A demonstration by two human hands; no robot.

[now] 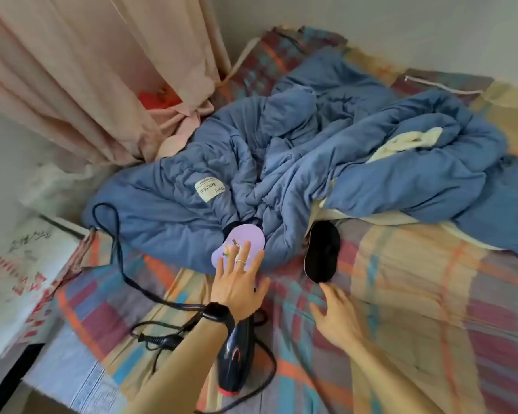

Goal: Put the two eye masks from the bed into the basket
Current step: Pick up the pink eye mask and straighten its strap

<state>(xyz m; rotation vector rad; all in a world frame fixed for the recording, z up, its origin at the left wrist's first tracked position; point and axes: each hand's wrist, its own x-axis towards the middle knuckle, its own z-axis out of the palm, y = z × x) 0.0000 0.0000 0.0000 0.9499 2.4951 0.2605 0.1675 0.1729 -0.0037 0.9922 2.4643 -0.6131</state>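
Note:
A lilac eye mask (242,239) with a small printed figure lies on the bed at the edge of the blue quilt. My left hand (238,280), with a ring and a black wristband, is spread flat, its fingertips resting on the mask's lower part. A black eye mask (323,251) lies to the right on the checked sheet, partly under the quilt's fold. My right hand (337,316) hovers just below it, fingers apart, holding nothing. No basket is in view.
A crumpled blue quilt (341,162) covers the bed's middle. A dark hair dryer (235,358) and its black cord (123,264) lie under my left forearm. Pink curtains (102,70) hang at the left; a printed white bag (21,279) sits beside the bed.

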